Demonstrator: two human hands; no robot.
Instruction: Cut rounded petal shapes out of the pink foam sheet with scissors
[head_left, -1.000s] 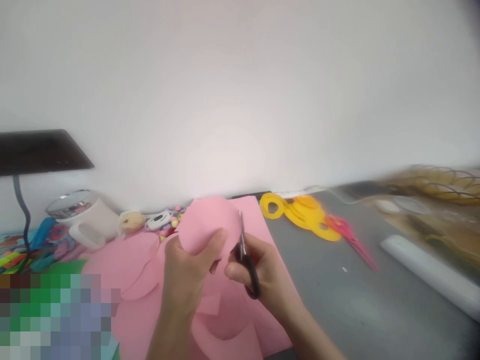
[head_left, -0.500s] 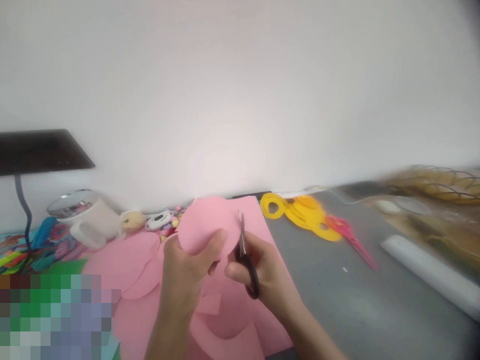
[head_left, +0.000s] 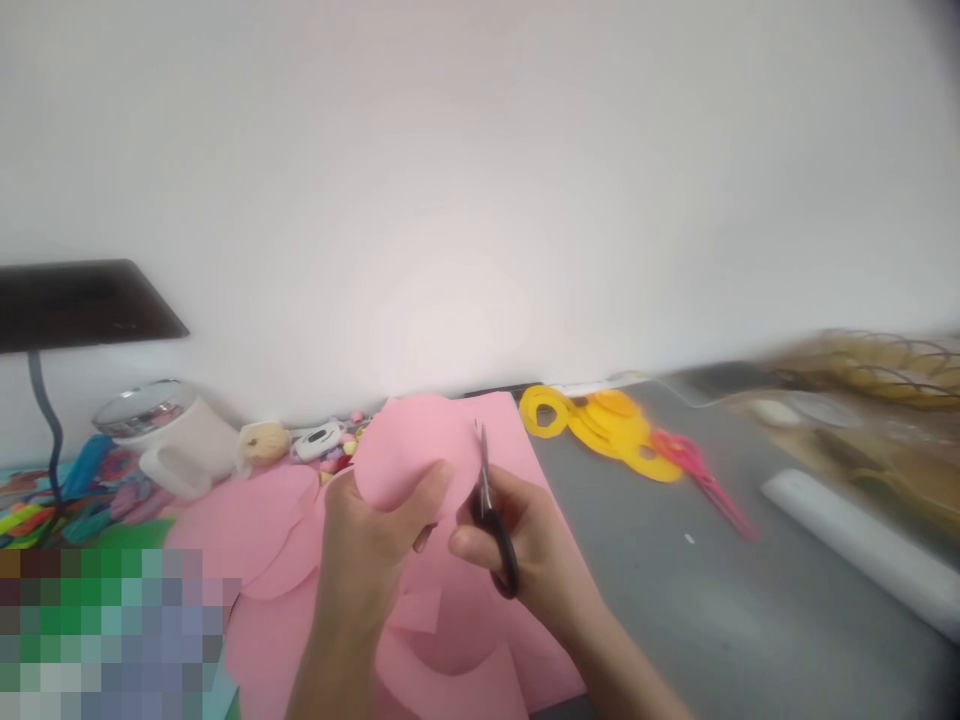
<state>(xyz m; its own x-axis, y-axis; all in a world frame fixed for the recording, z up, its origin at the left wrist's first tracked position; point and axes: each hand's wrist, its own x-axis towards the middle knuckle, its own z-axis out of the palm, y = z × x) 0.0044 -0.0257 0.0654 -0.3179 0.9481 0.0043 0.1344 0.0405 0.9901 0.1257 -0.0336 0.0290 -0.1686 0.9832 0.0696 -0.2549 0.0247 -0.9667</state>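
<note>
My left hand (head_left: 382, 525) pinches a round piece of pink paper (head_left: 412, 445), its thumb lying across the front. In my right hand (head_left: 529, 540) is a pair of scissors (head_left: 499, 545) with black handles. Their blades point up and meet the right edge of the pink round; whether they are parted is hard to make out. Below both hands lie pink paper sheets (head_left: 540, 610) and offcuts with curved edges. More pink rounds (head_left: 240, 520) overlap to the left of my left hand.
Yellow paper rings (head_left: 607, 430) and pink scissors (head_left: 709, 480) lie on the grey table (head_left: 660, 610) at right, near a white roll (head_left: 862, 550). At left stand a white mug (head_left: 191, 440) and a dark screen (head_left: 82, 305). Small colourful beads (head_left: 341, 455) lie by the wall.
Very little differs. The pink round and my left hand have shifted very slightly to the left; the scissors stay at the paper's right edge.
</note>
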